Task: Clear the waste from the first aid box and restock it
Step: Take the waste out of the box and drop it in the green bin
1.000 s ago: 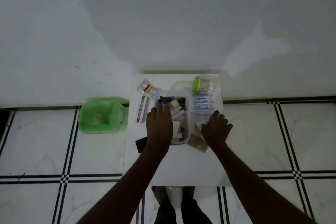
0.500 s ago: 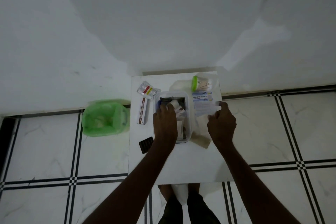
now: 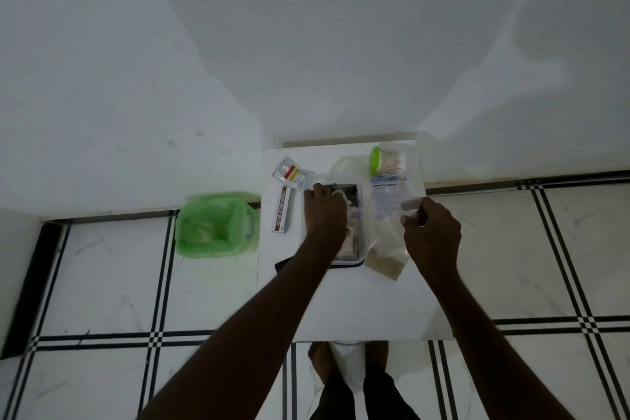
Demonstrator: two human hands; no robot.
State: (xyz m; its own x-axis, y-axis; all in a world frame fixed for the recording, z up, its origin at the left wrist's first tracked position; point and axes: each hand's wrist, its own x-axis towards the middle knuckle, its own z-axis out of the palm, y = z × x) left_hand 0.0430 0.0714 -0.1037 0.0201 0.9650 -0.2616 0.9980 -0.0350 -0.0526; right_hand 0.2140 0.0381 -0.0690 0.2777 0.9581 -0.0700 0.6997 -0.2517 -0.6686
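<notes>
A clear plastic first aid box (image 3: pixel 364 215) stands on a small white table (image 3: pixel 358 303), with wrappers and packets inside. My left hand (image 3: pixel 324 208) lies palm down over the box's left half, fingertips at its far left rim; I cannot tell whether it grips anything. My right hand (image 3: pixel 431 232) pinches the near corner of a clear bag of antiseptic bandage packets (image 3: pixel 388 196), lifted slightly just right of the box. A tan sachet (image 3: pixel 387 259) lies under the bag.
A bin with a green liner (image 3: pixel 214 225) stands on the tiled floor left of the table. An ointment carton (image 3: pixel 282 211) and a small pouch (image 3: pixel 291 173) lie left of the box. A green-lidded tub of cotton buds (image 3: pixel 387 160) lies at the back right. My feet (image 3: pixel 347 372) show below.
My right hand went from resting flat on the table to gripping the bandage bag and raising its corner. My left hand slid further over the box toward its far rim.
</notes>
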